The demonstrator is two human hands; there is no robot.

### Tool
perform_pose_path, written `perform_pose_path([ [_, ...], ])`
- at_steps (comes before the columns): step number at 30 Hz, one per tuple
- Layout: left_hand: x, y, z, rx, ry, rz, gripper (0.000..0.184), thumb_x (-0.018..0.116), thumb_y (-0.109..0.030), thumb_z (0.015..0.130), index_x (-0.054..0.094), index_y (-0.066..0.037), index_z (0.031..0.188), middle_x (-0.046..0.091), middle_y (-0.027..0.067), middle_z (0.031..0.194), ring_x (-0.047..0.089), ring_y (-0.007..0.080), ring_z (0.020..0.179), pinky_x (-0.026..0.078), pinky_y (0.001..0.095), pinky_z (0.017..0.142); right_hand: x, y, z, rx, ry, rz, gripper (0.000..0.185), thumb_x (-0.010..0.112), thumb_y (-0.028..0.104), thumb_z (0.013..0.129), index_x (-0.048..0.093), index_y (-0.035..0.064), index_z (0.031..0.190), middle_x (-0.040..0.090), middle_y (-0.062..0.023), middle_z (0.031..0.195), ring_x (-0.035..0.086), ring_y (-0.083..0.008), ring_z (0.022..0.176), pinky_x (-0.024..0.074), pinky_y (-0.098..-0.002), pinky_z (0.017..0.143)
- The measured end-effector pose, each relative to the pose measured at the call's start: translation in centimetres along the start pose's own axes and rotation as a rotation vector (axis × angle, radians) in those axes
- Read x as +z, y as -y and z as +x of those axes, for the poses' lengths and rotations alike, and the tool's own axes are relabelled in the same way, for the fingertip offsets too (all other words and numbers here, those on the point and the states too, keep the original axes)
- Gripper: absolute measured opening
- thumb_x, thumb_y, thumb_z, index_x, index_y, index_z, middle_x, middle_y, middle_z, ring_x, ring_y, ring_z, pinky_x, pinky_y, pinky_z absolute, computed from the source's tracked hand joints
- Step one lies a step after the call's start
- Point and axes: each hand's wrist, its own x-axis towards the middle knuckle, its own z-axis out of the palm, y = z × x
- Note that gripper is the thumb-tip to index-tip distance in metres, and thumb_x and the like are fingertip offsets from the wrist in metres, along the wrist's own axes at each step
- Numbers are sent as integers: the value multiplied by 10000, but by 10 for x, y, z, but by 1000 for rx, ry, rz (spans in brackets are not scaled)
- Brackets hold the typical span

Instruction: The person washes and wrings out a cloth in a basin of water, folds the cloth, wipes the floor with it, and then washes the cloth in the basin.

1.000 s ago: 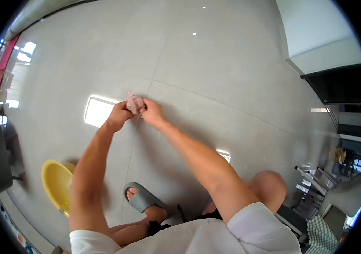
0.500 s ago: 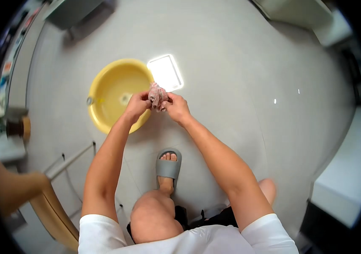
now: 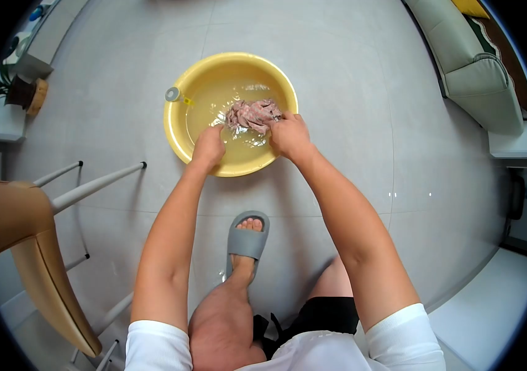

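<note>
A yellow plastic basin (image 3: 180,139) with water in it sits on the floor in front of me. In it lies a crumpled pinkish-brown cloth (image 3: 251,115), wet-looking and bunched up. My right hand (image 3: 290,133) grips the cloth's right end at the basin's right side. Over the near left part of the basin, my left hand (image 3: 209,147) is closed, with its fingertips close to the cloth's left end. Whether it pinches a bit of the cloth is hidden. A round grey piece (image 3: 172,94) with a yellow tab is on the basin's left rim.
A tan chair (image 3: 47,247) with pale metal legs stands at left. My foot in a grey slipper (image 3: 247,238) is close in front of the basin. A grey sofa (image 3: 476,68) is at far right, a potted plant (image 3: 19,93) at far left, a white surface (image 3: 486,309) at lower right.
The cloth was bunched between both hands at the basin's right edge; now it is down in the basin, more spread out. My hands have moved apart, and the view has shifted left.
</note>
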Motion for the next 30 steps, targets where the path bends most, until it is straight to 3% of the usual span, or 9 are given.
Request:
perform_pose_path([
  [4, 3, -21, -7, 26, 79, 36, 468, 560, 66, 895, 732, 0, 1325, 732, 299, 1230, 684, 464, 1189, 525, 523, 1077, -6, -7, -7, 8, 21, -28, 226, 654, 205, 926, 827, 141, 1057, 828, -60, 1055, 646, -245, 1265, 502, -378, 1031],
  [13, 21, -63, 1, 141, -89, -9, 463, 606, 42, 872, 759, -56, 1297, 723, 247, 1164, 684, 450, 1122, 548, 528, 1020, -13, -32, -43, -35, 94, -122, 237, 640, 221, 931, 863, 152, 892, 823, -32, 933, 659, -249, 1132, 496, -356, 965],
  [18, 53, -106, 4, 169, -15, 144, 443, 659, -58, 921, 772, -235, 1311, 676, 153, 1154, 664, 357, 1145, 578, 481, 973, -4, -61, -89, -33, 85, -128, 258, 625, 233, 934, 858, 156, 851, 817, -20, 889, 660, -243, 1101, 491, -358, 958],
  [22, 89, -135, 3, 243, -30, 228, 387, 693, -111, 936, 778, -243, 1289, 664, 120, 1125, 643, 334, 1117, 565, 475, 949, 3, -86, -127, -13, 50, -143, 253, 628, 224, 931, 853, 154, 837, 814, -19, 877, 660, -239, 1091, 488, -359, 953],
  [24, 105, -141, 7, 320, 116, 373, 269, 721, -165, 943, 788, -226, 1196, 666, 98, 1143, 657, 319, 1129, 580, 480, 964, 3, -100, -145, 9, 73, -149, 235, 638, 204, 923, 849, 155, 831, 814, -28, 873, 667, -240, 1083, 487, -363, 946],
  [28, 131, -159, -5, 354, 225, 295, 193, 723, -171, 951, 788, -193, 1132, 670, 100, 1149, 649, 320, 1155, 581, 480, 950, 3, -129, -181, 51, 111, -146, 213, 650, 188, 909, 847, 165, 829, 814, -35, 871, 675, -246, 1069, 485, -365, 942],
  [30, 137, -160, -9, 384, 187, 104, 195, 700, -146, 961, 792, -179, 1130, 702, 130, 1111, 674, 346, 1108, 581, 491, 929, 4, -136, -188, 66, 103, -152, 146, 683, 177, 864, 824, 140, 849, 785, -48, 805, 690, -260, 1012, 517, -399, 885],
])
